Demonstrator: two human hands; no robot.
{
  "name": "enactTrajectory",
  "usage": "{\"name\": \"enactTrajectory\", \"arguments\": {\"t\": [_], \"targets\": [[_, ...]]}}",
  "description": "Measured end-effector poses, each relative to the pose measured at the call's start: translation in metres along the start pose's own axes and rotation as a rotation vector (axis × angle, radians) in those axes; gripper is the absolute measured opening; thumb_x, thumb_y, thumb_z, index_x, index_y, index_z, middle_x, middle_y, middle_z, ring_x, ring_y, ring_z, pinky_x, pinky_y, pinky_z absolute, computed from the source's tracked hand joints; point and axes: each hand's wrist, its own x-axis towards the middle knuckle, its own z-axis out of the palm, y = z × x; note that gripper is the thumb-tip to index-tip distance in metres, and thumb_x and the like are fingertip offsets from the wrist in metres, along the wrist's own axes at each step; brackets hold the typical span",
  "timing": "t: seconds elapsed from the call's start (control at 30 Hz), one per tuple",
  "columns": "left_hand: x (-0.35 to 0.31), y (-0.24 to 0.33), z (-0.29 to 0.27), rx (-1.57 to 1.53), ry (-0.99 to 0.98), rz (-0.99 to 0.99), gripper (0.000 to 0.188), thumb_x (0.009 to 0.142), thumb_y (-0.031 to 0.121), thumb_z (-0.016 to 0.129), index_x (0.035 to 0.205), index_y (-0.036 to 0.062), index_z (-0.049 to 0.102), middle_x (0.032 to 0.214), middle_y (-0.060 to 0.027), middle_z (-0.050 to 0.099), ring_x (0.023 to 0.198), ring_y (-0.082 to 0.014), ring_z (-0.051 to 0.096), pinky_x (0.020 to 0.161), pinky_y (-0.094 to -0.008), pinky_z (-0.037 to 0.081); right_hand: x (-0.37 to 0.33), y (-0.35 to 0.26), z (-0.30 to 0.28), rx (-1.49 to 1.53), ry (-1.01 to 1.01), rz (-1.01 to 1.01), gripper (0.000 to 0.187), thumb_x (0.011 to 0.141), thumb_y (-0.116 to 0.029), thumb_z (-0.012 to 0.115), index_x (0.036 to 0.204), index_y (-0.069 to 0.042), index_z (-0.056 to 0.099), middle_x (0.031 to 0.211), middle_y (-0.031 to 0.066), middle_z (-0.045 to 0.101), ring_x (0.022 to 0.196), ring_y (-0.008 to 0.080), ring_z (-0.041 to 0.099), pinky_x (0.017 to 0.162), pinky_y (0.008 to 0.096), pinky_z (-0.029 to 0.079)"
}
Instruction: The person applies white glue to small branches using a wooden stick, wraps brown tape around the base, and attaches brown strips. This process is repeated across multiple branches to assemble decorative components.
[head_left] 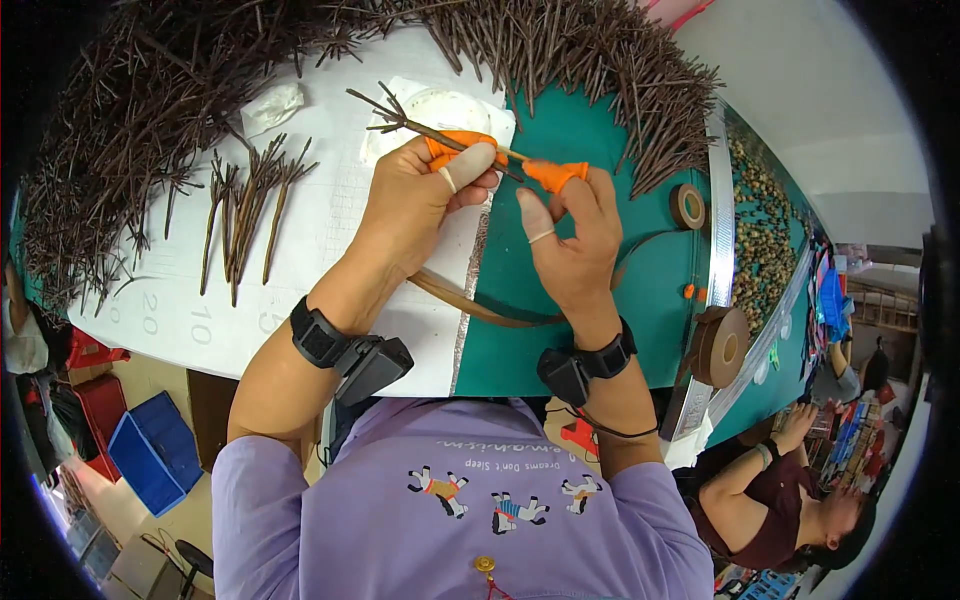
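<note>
In my left hand (415, 190) is a thin brown branched twig (425, 130), pinched between a thumb in a pale finger cot and fingers in orange cots. Its forked end points to the far left. A narrow tan strip (517, 156) spans from my left fingers to the orange-covered fingertips of my right hand (575, 220). The right thumb, in a pale cot, stands apart from those fingers, whose tips are slightly blurred. A loose brown tape (490, 315) loops beneath both wrists toward a tape roll (688, 206) on the right.
A small row of twigs (245, 215) lies on the white sheet (340, 280). Large twig piles (130, 120) line the far side. Another tape roll (720, 346) stands by a metal rail (720, 250). Beyond it lie many small tan pieces (765, 230) and a person (770, 490).
</note>
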Motion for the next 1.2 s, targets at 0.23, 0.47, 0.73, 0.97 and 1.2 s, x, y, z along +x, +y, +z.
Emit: {"name": "enactTrajectory", "arguments": {"t": [0.23, 0.47, 0.73, 0.97, 1.2], "targets": [[-0.002, 0.000, 0.003, 0.013, -0.105, 0.065, 0.018, 0.080, 0.002, 0.056, 0.098, -0.0011, 0.057, 0.085, -0.0066, 0.061, 0.077, -0.0109, 0.058, 0.070, -0.0210, 0.047, -0.002, 0.009, 0.004, -0.013, -0.007, -0.051, 0.016, 0.068, -0.006, 0.066, 0.081, -0.002, 0.058, 0.077, 0.0074, 0.047, 0.052, 0.0161, 0.047, 0.044, 0.0268, 0.039], [0.000, -0.003, 0.000, -0.019, -0.152, 0.134, 0.036, 0.079, 0.003, 0.057, 0.114, 0.0001, 0.048, 0.094, -0.0097, 0.060, 0.081, -0.0129, 0.056, 0.072, -0.0229, 0.045, -0.001, 0.003, 0.000, -0.011, -0.052, 0.009, 0.017, 0.069, -0.004, 0.066, 0.084, 0.001, 0.058, 0.071, 0.0058, 0.042, 0.054, 0.0141, 0.042, 0.045, 0.0259, 0.034], [-0.001, 0.003, 0.003, -0.054, -0.048, 0.089, 0.031, 0.077, -0.006, 0.054, 0.108, -0.0030, 0.048, 0.095, -0.0115, 0.058, 0.084, -0.0147, 0.057, 0.078, -0.0229, 0.046, -0.002, 0.004, 0.001, 0.031, 0.002, -0.089, 0.022, 0.069, -0.004, 0.066, 0.090, 0.001, 0.060, 0.069, 0.0045, 0.039, 0.054, 0.0122, 0.040, 0.047, 0.0248, 0.033], [-0.001, 0.003, 0.000, -0.030, -0.073, 0.086, 0.031, 0.077, -0.006, 0.054, 0.107, -0.0028, 0.049, 0.095, -0.0117, 0.058, 0.085, -0.0150, 0.057, 0.078, -0.0236, 0.046, 0.000, 0.000, 0.001, -0.010, -0.003, -0.006, 0.023, 0.068, -0.001, 0.065, 0.091, -0.001, 0.060, 0.073, 0.0056, 0.043, 0.055, 0.0117, 0.041, 0.049, 0.0230, 0.035], [-0.002, 0.003, 0.000, -0.065, -0.092, 0.098, 0.033, 0.077, -0.004, 0.055, 0.109, -0.0020, 0.049, 0.096, -0.0115, 0.059, 0.084, -0.0151, 0.057, 0.077, -0.0240, 0.046, -0.003, 0.002, 0.001, 0.067, -0.003, -0.057, 0.024, 0.068, 0.000, 0.064, 0.091, -0.001, 0.060, 0.073, 0.0057, 0.043, 0.055, 0.0117, 0.041, 0.049, 0.0236, 0.035]]}}
